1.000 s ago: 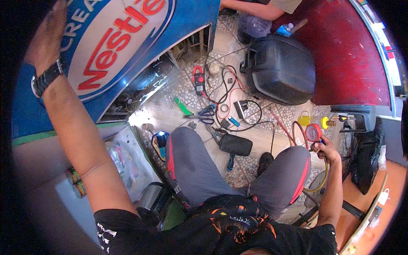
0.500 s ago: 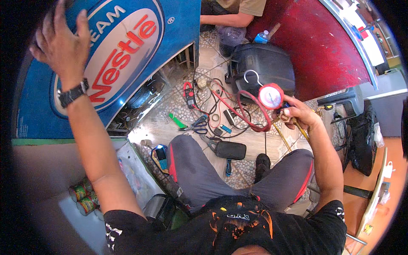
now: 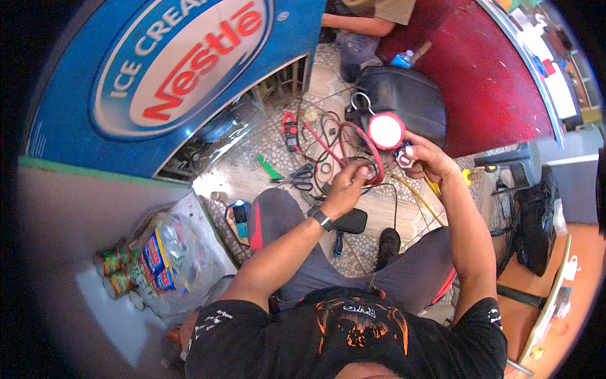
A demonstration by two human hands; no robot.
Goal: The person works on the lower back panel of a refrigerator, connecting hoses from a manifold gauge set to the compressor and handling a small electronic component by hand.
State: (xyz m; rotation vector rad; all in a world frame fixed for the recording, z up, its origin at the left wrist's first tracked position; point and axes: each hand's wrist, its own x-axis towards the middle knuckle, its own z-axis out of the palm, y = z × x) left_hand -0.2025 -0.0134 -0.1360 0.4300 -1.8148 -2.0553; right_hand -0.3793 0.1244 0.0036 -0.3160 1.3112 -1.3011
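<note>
My right hand (image 3: 426,161) grips the valve body below a round pressure gauge (image 3: 386,131) with a red rim, its dial washed out by glare. A metal hook (image 3: 361,100) sticks up from the gauge. Close by, my left hand (image 3: 348,187) is closed with thumb and fingers on a looped red hose (image 3: 346,136). From beneath my right hand a yellow hose (image 3: 420,201) runs down to the floor. Beyond my left hand lie a red clamp meter (image 3: 290,132), dark-handled scissors (image 3: 302,178) and a green-handled tool (image 3: 269,168).
A blue freezer cabinet (image 3: 69,120) with an open lower compartment (image 3: 233,120) stands at left. Ahead are a black case (image 3: 404,101) and another person's arm (image 3: 360,25), beside a red panel (image 3: 499,76). Bags and cans (image 3: 117,284) sit at lower left.
My left hand has come down from the freezer's front to the red hose and closed on it. The gauge in my right hand has shifted slightly left. The view has shifted too.
</note>
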